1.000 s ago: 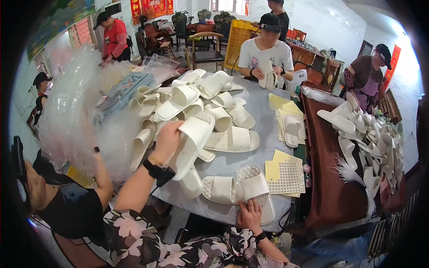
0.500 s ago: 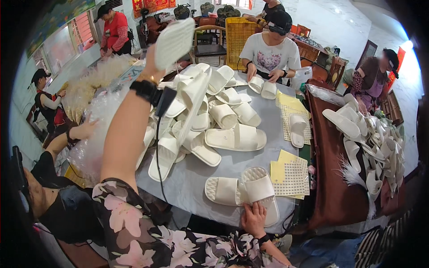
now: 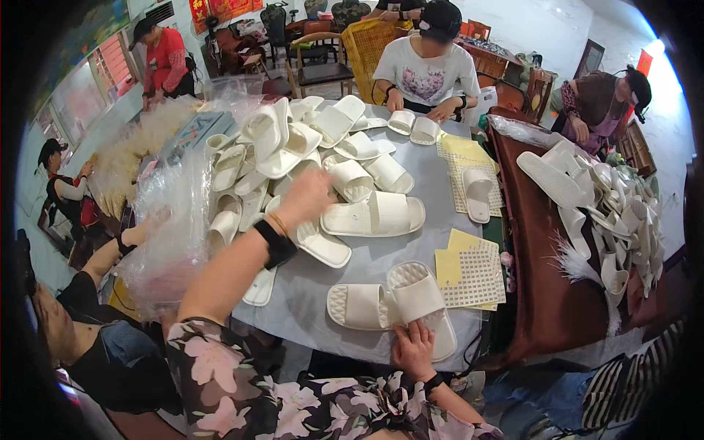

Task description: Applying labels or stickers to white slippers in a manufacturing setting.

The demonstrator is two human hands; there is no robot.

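My left hand (image 3: 306, 193), smeared by motion, hovers over the heap of cream-white slippers (image 3: 290, 150) on the grey table; no slipper shows in it, and its fingers cannot be made out. Close to the near edge, my right hand (image 3: 415, 346) lies with its fingers extended on the heel part of a slipper with a quilted footbed (image 3: 444, 334). A second quilted slipper (image 3: 357, 306) lies against it on the left, pointing another way. Just beyond my left hand is a white slipper seen from the side (image 3: 381, 215).
Yellow sticker sheets (image 3: 473, 275) lie at the right, one with a slipper (image 3: 477, 194) on it. Clear plastic bags (image 3: 172, 227) pile up on the left beside a co-worker. Across the table another person handles two slippers (image 3: 412, 126). More slippers (image 3: 623, 213) cover a brown surface at right.
My left hand has come down from its raised place toward the right and no longer holds up a slipper. My right hand stays on the quilted slipper.
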